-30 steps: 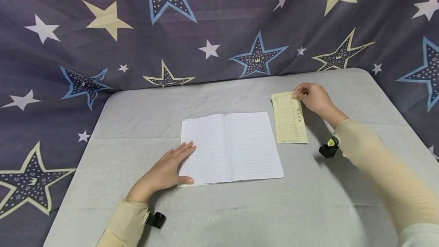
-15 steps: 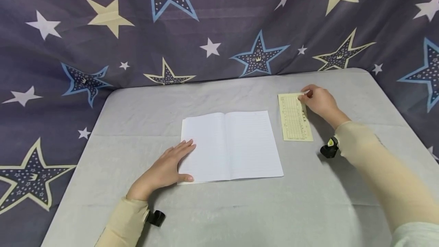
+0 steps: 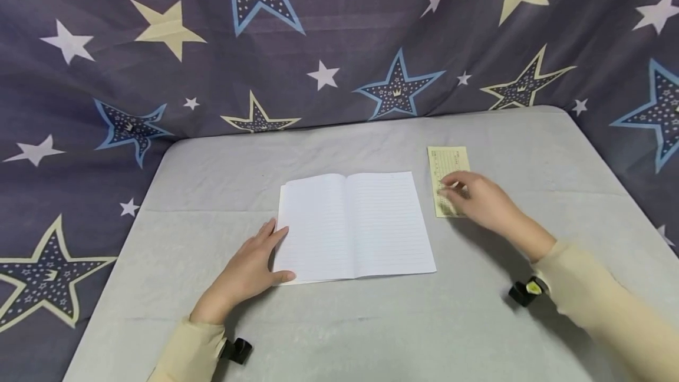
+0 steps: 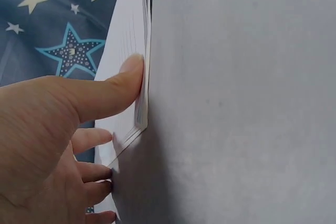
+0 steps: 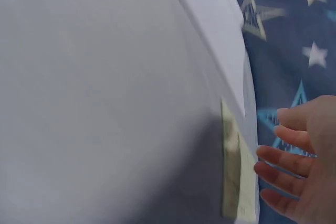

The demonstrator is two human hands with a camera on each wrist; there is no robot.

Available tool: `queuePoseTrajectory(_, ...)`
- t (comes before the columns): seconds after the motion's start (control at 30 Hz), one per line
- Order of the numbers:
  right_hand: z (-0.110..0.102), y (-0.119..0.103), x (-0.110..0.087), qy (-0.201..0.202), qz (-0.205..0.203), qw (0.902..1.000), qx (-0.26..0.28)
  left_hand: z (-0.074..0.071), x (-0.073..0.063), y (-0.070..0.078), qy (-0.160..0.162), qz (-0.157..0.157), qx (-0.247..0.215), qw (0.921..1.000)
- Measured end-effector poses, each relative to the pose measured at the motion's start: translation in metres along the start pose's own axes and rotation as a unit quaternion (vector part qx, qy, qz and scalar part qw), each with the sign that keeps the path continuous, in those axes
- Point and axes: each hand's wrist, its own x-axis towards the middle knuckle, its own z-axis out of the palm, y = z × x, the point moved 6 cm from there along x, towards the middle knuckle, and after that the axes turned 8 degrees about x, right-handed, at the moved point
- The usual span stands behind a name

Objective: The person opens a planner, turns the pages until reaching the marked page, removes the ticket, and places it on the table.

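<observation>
An open notebook (image 3: 389,223) with lined white pages lies flat on the grey-covered table. My left hand (image 3: 244,273) rests at its left edge, thumb on the near corner and fingers spread along the side. In the left wrist view the thumb (image 4: 118,90) lies over the stacked page edges. To the notebook's right is a yellow printed paper slip (image 3: 447,161), flat on the table. My right hand (image 3: 485,202) is over the slip's near part, hiding some of it. The right wrist view shows this hand's fingers (image 5: 286,177) loosely bent, apart from the slip and holding nothing.
A dark curtain (image 3: 361,28) with a star pattern hangs behind the table (image 3: 339,335) and at its sides. Each wrist wears a black strap device, such as the camera mount (image 3: 522,293) on the right.
My right hand has let go of the yellow slip's far end and moved toward me over it. The slip has shifted slightly right and lies flat. My left hand has slid slightly left.
</observation>
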Motion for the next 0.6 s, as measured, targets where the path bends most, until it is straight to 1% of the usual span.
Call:
queuePoseTrajectory(0.03, 0.005, -0.005, -0.007, -0.009, -0.016, 0.9998, -0.001, 0.0, 0.0, 0.0, -0.002, -0.005, -0.001, 1.0)
queuePoseTrajectory(0.1, 0.017, -0.013, -0.019, -0.031, -0.043, 0.9986, -0.007, 0.0, -0.001, 0.0, -0.001, -0.005, -0.004, 1.0)
queuePoseTrajectory(0.17, 0.028, -0.022, -0.031, -0.052, -0.067, 0.9962, -0.021, 0.001, -0.001, 0.001, 0.004, 0.002, -0.011, 0.9999)
queuePoseTrajectory(0.23, 0.037, -0.028, -0.041, -0.073, -0.081, 0.9934, -0.036, 0.001, -0.001, 0.002, 0.007, 0.014, -0.021, 0.9997)
queuePoseTrajectory(0.37, 0.05, -0.035, -0.055, -0.097, -0.08, 0.9899, -0.066, 0.003, -0.001, 0.004, 0.007, 0.028, -0.046, 0.9985)
queuePoseTrajectory(0.5, 0.055, -0.037, -0.06, -0.101, -0.075, 0.9889, -0.079, 0.003, -0.001, 0.002, 0.005, 0.022, -0.059, 0.998)
queuePoseTrajectory(0.6, 0.056, -0.037, -0.06, -0.101, -0.074, 0.9887, -0.082, 0.002, -0.002, 0.002, 0.005, 0.018, -0.08, 0.9966)
